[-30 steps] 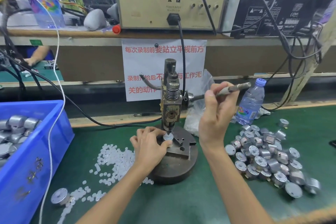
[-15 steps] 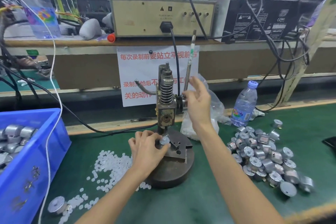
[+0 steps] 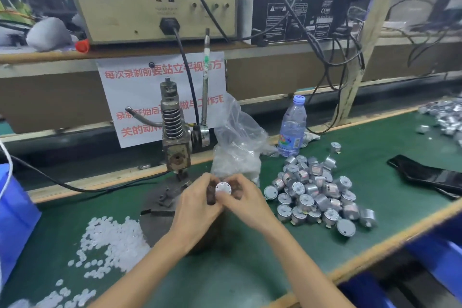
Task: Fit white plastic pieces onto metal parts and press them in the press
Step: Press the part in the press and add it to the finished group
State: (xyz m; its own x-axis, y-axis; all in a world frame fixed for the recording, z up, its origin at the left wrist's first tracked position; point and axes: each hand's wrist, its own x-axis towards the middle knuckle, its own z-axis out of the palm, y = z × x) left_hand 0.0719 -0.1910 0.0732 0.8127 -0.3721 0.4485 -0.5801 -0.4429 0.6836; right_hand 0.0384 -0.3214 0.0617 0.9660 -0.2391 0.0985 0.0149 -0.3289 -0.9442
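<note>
Both hands meet in front of the press [image 3: 175, 147], over the right part of its round base [image 3: 155, 217]. My left hand [image 3: 197, 205] and my right hand [image 3: 242, 197] together pinch one round metal part [image 3: 223, 188] with a white face turned up. The press lever [image 3: 205, 77] stands upright with no hand on it. White plastic pieces [image 3: 112, 240] lie scattered on the green mat to the left. A heap of metal parts [image 3: 317, 192] lies to the right.
A clear plastic bag [image 3: 237, 147] sits behind the hands. A water bottle [image 3: 292, 127] stands beyond the heap, a black phone [image 3: 430, 175] lies far right, and a blue bin [image 3: 12, 220] is at the left edge. A black cable [image 3: 62, 184] crosses the mat's back edge.
My right hand has let go of the lever, which swung up, and come down to the part. My left hand lifted the part off the press base to the right.
</note>
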